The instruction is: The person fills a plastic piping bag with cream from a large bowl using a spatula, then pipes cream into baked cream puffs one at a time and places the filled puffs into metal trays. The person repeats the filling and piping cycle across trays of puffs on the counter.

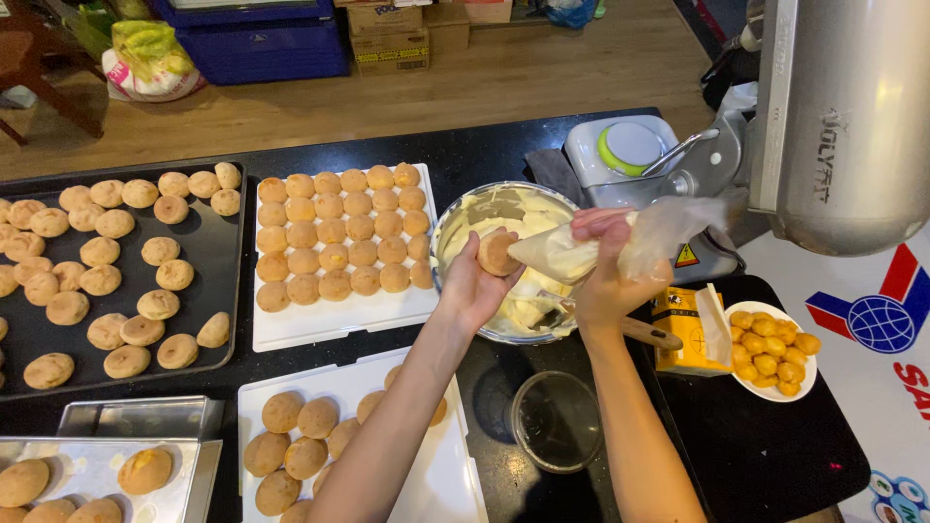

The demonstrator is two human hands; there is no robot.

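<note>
- Left hand point(472, 286) is cupping a small round puff point(497, 254) over the metal mixing bowl point(455, 215) of cream, fingers curled around it.
- Right hand point(608, 276) is squeezing a piping bag point(572, 252), fingers clamped on it, tip touching the puff.
- Left of the bowl, a white tray point(339, 324) is holding rows of puffs.
- Right of the bowl, a plate of yellow balls point(772, 351) is sitting on the worktop point(765, 446).

Glossy clear plastic piping bag point(620, 242) at three o'clock of the matt, rough-crusted bun point(497, 255); shiny metal mixing bowl point(448, 225) on the smooth, glossy black bench point(765, 446); white plastic trays point(329, 324) at nine
</note>
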